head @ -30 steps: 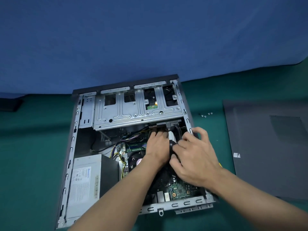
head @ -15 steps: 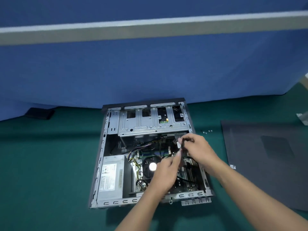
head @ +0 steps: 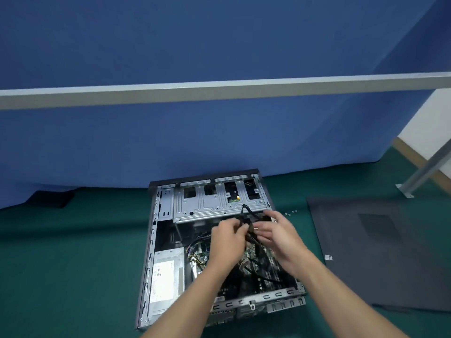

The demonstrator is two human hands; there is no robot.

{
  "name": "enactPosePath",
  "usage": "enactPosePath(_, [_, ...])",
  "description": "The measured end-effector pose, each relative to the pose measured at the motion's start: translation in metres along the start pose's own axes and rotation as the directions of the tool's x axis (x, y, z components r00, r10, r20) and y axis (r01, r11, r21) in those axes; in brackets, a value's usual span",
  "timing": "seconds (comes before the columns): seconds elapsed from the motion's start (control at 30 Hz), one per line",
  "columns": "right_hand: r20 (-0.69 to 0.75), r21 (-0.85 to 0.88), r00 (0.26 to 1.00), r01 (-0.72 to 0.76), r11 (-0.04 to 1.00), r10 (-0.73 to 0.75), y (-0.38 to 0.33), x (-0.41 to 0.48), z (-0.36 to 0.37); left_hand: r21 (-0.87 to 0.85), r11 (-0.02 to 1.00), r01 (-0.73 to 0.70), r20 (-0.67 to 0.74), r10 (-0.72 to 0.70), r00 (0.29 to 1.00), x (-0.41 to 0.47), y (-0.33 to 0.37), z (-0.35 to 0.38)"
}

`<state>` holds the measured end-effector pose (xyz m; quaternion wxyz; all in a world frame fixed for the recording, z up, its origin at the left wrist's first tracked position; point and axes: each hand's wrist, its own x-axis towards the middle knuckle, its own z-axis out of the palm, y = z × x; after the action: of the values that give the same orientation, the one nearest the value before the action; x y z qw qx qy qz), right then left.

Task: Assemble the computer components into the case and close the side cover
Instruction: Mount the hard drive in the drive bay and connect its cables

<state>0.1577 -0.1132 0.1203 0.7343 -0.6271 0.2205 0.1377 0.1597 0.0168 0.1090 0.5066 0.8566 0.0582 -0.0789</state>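
From your head camera, the open computer case (head: 151, 240) lies on its side in the middle of the green desk (head: 73, 264), its far end close to the blue partition (head: 219, 142) at the desk's back edge. Your left hand (head: 228, 240) is curled round a black cable (head: 246, 211) that loops up over the metal drive cage (head: 214, 203). Your right hand (head: 280, 236) reaches to the same cable with its fingers bent, but blur hides whether they pinch it. The power supply (head: 168, 276) sits in the case's near left corner. The side cover (head: 390, 252) lies flat toward the desk's right edge, with small screws (head: 290, 212) between it and the case.
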Motion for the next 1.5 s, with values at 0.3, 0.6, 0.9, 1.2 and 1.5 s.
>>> enactPosePath(0.3, [0.311,-0.672,0.945,0.291,0.681,-0.097,0.035,-0.037,0.015,-0.362,0.912,0.195,0.141,-0.154,0.978,0.029,0.022,-0.035])
enactPosePath(0.6, [-0.070,-0.138,0.942,0.316,0.939,-0.328,-0.009,-0.024,0.048,0.081,0.996,0.043,0.375,-0.070,0.924,0.003,-0.042,-0.047])
enactPosePath(0.9, [-0.061,0.246,0.996,0.083,0.966,-0.070,-0.012,-0.036,0.045,0.560,0.784,-0.269,0.059,0.286,0.956,0.009,-0.046,-0.058])
enactPosePath(1.2, [0.011,-0.914,0.942,0.145,0.379,-0.334,0.011,-0.038,0.001,0.637,0.669,-0.382,0.046,0.462,0.886,0.015,-0.048,-0.046])
enactPosePath(1.5, [0.398,-0.415,0.891,0.385,0.824,-0.216,-0.002,0.038,0.045,0.629,0.593,-0.502,0.091,0.586,0.806,0.022,-0.034,-0.029])
